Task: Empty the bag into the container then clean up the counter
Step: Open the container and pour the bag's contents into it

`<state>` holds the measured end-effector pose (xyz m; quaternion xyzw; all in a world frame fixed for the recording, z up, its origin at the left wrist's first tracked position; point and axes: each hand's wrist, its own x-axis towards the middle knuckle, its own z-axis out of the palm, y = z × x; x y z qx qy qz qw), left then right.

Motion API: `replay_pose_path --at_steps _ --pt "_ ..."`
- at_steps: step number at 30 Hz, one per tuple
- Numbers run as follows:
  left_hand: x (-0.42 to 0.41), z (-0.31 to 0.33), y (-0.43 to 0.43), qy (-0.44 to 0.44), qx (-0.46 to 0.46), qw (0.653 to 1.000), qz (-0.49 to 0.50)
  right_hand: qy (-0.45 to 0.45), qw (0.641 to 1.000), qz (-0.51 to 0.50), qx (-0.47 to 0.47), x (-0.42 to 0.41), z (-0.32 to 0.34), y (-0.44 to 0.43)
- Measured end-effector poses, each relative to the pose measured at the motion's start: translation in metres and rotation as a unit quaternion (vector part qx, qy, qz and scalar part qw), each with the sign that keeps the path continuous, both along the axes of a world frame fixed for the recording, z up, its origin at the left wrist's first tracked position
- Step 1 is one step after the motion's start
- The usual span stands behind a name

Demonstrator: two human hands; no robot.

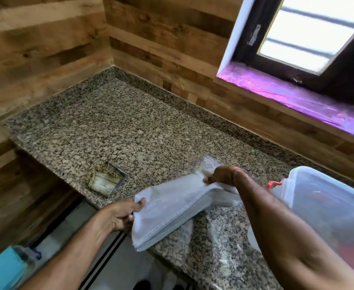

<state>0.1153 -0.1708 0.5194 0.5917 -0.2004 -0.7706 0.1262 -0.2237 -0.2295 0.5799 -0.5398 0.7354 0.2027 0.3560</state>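
Observation:
A flat, folded white bag [172,210] is stretched between both hands just above the front edge of the speckled granite counter [119,130]. My left hand [119,216] pinches its near left corner. My right hand [224,174] grips its far end. A clear plastic container [328,206] with a red clasp stands at the right, partly behind my right forearm. Its contents look reddish, blurred through the wall.
A small worn packet or folded cloth [106,182] lies in a square notch at the counter's front edge. Clear plastic film [220,237] lies on the counter below the bag. Wood-panelled walls close the left and back. A window sill with purple film [297,97] runs at the right.

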Motion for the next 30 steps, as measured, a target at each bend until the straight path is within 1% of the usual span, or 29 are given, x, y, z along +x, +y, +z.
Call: replay_pose_path --at_steps 2,4,7,10,13,14,15,17,20,24,25,27,30 --pt "0.009 -0.001 -0.01 -0.005 -0.052 0.998 -0.025 -0.015 0.999 -0.02 -0.041 0.003 0.019 0.006" --pt "0.012 0.015 -0.021 -0.017 -0.084 0.995 -0.051 -0.038 0.994 -0.034 -0.095 0.001 0.036 0.006" --pt "-0.007 0.065 -0.041 0.024 -0.128 0.991 -0.022 -0.04 0.979 -0.069 -0.186 -0.01 0.081 0.001" --pt "-0.035 0.118 -0.059 0.069 -0.168 0.983 -0.008 -0.048 0.955 -0.113 -0.269 -0.037 0.135 0.008" --pt "-0.071 0.159 -0.078 0.094 -0.214 0.972 -0.023 -0.102 0.925 -0.182 -0.316 -0.071 0.185 0.024" --pt "-0.088 0.177 -0.081 0.105 -0.227 0.968 -0.032 -0.106 0.914 -0.203 -0.336 -0.085 0.204 0.035" --pt "-0.099 0.189 -0.084 0.114 -0.238 0.964 -0.03 -0.097 0.906 -0.206 -0.356 -0.096 0.214 0.039" --pt "-0.146 0.213 -0.076 0.14 -0.255 0.955 -0.054 -0.056 0.891 -0.235 -0.384 -0.132 0.241 0.081" --pt "-0.196 0.228 -0.062 0.164 -0.263 0.948 -0.071 -0.041 0.87 -0.273 -0.408 -0.172 0.253 0.122" --pt "-0.276 0.231 -0.015 0.177 -0.305 0.931 -0.097 -0.072 0.814 -0.342 -0.464 -0.232 0.242 0.191" --pt "-0.294 0.225 -0.001 0.175 -0.321 0.925 -0.099 -0.092 0.796 -0.367 -0.471 -0.248 0.232 0.204" --pt "-0.325 0.21 0.024 0.179 -0.347 0.916 -0.09 -0.167 0.754 -0.412 -0.484 -0.274 0.207 0.225" --pt "-0.357 0.179 0.056 0.182 -0.374 0.908 -0.057 -0.254 0.702 -0.433 -0.505 -0.303 0.167 0.252"
